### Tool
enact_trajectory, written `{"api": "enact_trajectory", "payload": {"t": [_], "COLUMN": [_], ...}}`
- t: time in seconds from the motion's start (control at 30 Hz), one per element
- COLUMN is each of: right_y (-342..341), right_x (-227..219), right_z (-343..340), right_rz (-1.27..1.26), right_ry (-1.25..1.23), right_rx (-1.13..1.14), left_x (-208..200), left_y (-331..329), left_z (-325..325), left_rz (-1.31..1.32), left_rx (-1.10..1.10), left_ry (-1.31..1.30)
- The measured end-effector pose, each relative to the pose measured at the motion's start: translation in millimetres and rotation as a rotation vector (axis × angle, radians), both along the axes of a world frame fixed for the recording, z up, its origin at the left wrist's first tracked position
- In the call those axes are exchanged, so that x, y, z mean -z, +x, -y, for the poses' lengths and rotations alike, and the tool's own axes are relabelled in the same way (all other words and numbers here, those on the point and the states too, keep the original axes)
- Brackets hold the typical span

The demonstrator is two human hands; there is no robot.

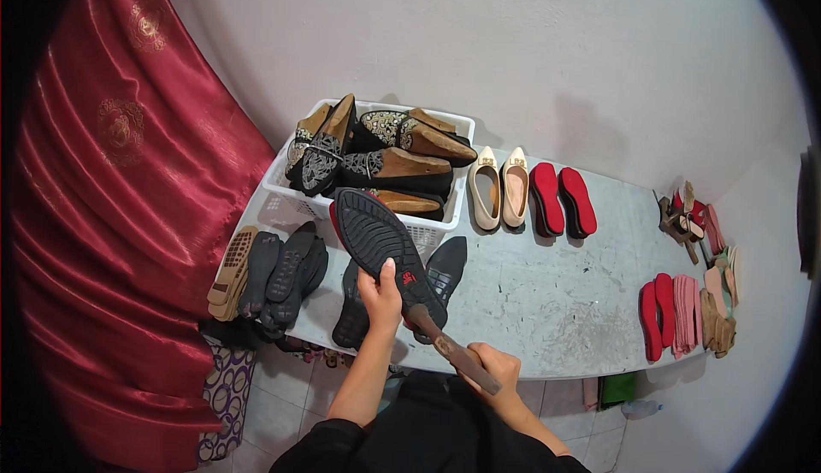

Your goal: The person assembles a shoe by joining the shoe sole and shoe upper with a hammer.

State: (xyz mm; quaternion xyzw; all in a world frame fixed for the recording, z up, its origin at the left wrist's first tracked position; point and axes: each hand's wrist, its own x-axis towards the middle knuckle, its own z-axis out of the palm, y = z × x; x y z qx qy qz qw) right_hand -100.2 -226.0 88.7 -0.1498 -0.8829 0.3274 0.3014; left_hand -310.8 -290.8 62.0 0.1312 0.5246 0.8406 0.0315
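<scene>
My left hand (382, 298) grips a shoe (369, 232) whose black ridged sole faces up, with a red edge showing along its left side. The thumb presses on the sole beside a small red mark. In my right hand (498, 367) is a worn brown tool handle (455, 350), its darker far end against the heel part of the sole. What kind of tool it is I cannot make out. Beneath the held shoe, a black sole (447, 268) lies on the table to the right and another dark sole (349, 317) to the left.
A white plastic basket (286, 184) holds several patterned black shoes on wooden lasts. Cream shoes (484, 191) and red insoles (547, 195) lie right of it on the grey table (547, 302). Stacked soles (291, 268) stand left; red and pink pieces (684, 315) lie far right.
</scene>
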Motion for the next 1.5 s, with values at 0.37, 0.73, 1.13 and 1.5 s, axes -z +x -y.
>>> {"api": "enact_trajectory", "payload": {"t": [0.37, 0.73, 1.13, 1.5], "right_y": [19.5, 11.9, -7.9, -17.6], "right_x": [19.1, 9.8, -5.3, -21.9], "right_z": [-11.4, -22.8, -21.7, -24.8], "right_rz": [-0.056, -0.041, -0.075, -0.072], "right_ry": [-0.111, 0.033, 0.070, -0.112], "right_rx": [0.034, 0.044, 0.076, 0.152], "left_x": [-24.7, -7.9, -10.1, -17.0], "left_y": [-2.0, -11.2, 15.9, 37.1], "left_z": [-3.7, -4.0, -6.6, -6.5], "left_rz": [0.221, 0.082, 0.059, -0.034], "left_rx": [-0.008, -0.084, 0.062, 0.132], "left_ry": [0.185, 0.025, 0.020, -0.060]}}
